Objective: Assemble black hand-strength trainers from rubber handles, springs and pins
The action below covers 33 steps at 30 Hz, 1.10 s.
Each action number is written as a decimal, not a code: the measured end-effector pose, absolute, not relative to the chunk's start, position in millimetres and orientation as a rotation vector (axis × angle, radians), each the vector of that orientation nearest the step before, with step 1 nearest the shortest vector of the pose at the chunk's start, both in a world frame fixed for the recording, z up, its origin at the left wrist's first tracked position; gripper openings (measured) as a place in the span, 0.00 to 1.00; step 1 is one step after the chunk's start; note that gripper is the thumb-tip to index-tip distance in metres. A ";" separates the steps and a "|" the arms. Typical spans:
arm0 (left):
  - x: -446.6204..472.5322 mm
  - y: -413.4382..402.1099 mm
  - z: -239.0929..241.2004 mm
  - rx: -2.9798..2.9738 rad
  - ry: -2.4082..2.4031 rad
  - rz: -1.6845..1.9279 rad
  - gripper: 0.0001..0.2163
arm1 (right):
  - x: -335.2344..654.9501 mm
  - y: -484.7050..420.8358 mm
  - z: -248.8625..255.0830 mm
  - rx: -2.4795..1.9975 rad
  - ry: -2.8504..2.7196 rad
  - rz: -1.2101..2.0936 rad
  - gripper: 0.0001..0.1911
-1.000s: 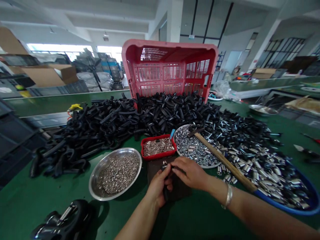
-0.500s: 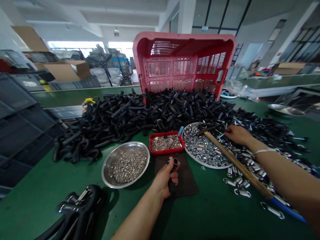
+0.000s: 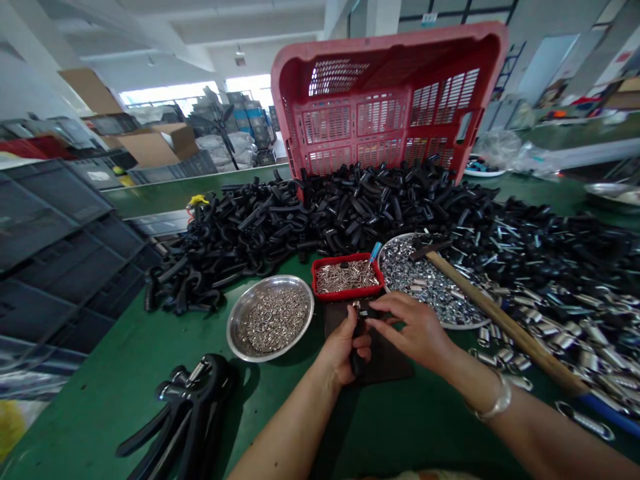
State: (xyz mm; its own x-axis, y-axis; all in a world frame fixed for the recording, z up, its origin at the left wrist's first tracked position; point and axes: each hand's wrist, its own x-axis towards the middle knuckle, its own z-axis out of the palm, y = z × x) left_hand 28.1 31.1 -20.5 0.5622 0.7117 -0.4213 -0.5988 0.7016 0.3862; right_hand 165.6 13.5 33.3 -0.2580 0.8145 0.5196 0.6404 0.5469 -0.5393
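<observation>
My left hand is closed around a black plastic handle, held upright over a dark mat. Metal shows at the handle's top. My right hand meets it from the right, thumb and fingertips pinching a small black part against that top end. The fingers hide most of this part. Just behind the hands sits a red tray of small metal pins. A steel bowl of small metal rings stands to the left, and a white round tray of shiny metal pieces to the right.
A hammer lies across the white tray. Black handles are heaped along the back, before a tipped red crate. Springs and black knobs with bolts spread right. Assembled hand grips lie front left.
My right hand has come left from the heap of bolted black knobs to the top of the handle, bringing a small black part. My left hand still grips the handle. The view has shifted.
</observation>
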 end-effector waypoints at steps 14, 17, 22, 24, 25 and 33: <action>15.9 22.9 -13.1 0.712 0.589 0.915 0.29 | 154.5 -24.6 34.2 -0.931 -2.284 -0.202 0.14; 21.3 24.4 -17.5 0.709 0.630 0.965 0.26 | 152.9 -10.2 25.7 -1.151 -2.023 -0.021 0.08; 32.8 27.7 -23.7 0.754 0.807 1.152 0.19 | 162.4 12.5 11.6 -1.388 -1.885 0.389 0.12; 34.3 28.5 -24.2 0.773 0.845 1.151 0.18 | 168.2 19.1 8.8 -1.393 -1.967 0.378 0.14; 34.4 28.7 -24.1 0.786 0.845 1.147 0.18 | 170.6 22.1 8.7 -1.422 -1.997 0.410 0.16; 33.0 30.8 -18.7 0.707 0.908 1.085 0.20 | 173.5 32.0 12.5 -1.545 -2.145 0.258 0.23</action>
State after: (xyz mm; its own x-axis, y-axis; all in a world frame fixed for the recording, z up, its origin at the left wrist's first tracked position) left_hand 33.0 30.8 -18.7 0.1911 0.9454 -0.2638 -0.4266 0.3221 0.8451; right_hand 173.5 32.0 12.5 -0.2465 0.9307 0.2703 0.8399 0.3443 -0.4195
